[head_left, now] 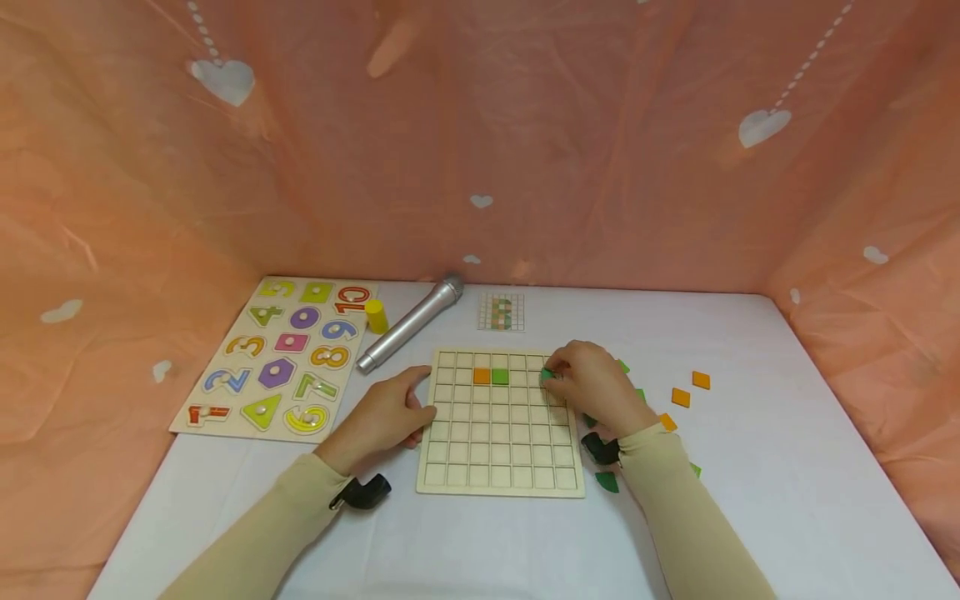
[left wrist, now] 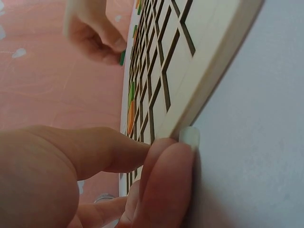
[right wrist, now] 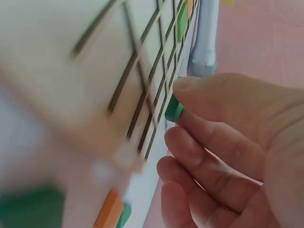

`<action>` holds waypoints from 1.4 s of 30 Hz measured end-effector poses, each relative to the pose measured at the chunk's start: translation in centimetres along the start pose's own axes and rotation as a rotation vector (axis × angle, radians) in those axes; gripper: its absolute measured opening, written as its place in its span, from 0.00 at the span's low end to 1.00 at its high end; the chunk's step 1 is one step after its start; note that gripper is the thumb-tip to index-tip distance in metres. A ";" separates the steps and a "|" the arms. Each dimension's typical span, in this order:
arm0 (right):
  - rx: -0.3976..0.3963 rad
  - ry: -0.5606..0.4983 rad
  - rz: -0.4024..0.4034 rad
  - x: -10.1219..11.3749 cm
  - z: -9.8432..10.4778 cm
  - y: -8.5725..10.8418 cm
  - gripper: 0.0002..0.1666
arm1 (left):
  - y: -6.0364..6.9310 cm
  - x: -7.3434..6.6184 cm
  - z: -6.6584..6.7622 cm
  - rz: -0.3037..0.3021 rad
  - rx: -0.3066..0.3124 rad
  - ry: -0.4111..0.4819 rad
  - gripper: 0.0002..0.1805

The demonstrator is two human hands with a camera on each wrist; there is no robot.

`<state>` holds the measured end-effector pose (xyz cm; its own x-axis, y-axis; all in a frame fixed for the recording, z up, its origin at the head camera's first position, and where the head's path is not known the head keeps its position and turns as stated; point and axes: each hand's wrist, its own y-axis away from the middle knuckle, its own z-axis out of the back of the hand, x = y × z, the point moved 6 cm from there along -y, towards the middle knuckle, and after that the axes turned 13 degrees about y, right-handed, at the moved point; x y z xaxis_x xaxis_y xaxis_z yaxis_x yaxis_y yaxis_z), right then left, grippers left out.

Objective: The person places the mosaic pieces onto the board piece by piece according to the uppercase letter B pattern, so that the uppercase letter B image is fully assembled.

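A wooden grid board (head_left: 457,454) lies flat on the table. An orange square tile (head_left: 482,376) and a light green square tile (head_left: 500,377) sit side by side in its upper part. At the board's left edge, my left hand (head_left: 384,414) holds the rim with thumb and fingers, the index finger stretched along it. Over the board's upper right, my right hand (head_left: 592,385) pinches a small dark green piece (right wrist: 175,110) between thumb and index finger. Its full shape is hidden by the fingers. A dark green quarter-circle piece (head_left: 607,482) lies right of the board.
Orange tiles (head_left: 681,397) and green pieces lie scattered around my right forearm, some partly hidden. A small pattern card (head_left: 502,312) is behind the board. At the left are a number puzzle board (head_left: 243,347), a yellow cylinder (head_left: 377,317) and a silver microphone (head_left: 411,323).
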<state>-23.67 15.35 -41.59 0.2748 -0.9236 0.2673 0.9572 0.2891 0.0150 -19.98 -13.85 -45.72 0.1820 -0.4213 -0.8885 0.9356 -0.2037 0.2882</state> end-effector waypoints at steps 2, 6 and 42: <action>0.010 -0.009 0.009 0.7 -0.3 -0.7 0.11 | 0.0 0.0 0.1 -0.003 -0.001 0.002 0.40; 0.033 -0.040 0.021 2.0 -1.0 -1.7 0.11 | 0.0 0.1 0.2 -0.004 -0.005 0.011 0.40; 0.039 0.033 0.053 3.7 -1.9 -2.2 0.11 | 0.0 0.0 0.0 -0.014 0.004 -0.026 0.41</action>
<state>-24.54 10.83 -42.50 0.3281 -0.9144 0.2369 0.9372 0.3465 0.0393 -20.03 -13.86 -45.72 0.1611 -0.4413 -0.8828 0.9367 -0.2133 0.2776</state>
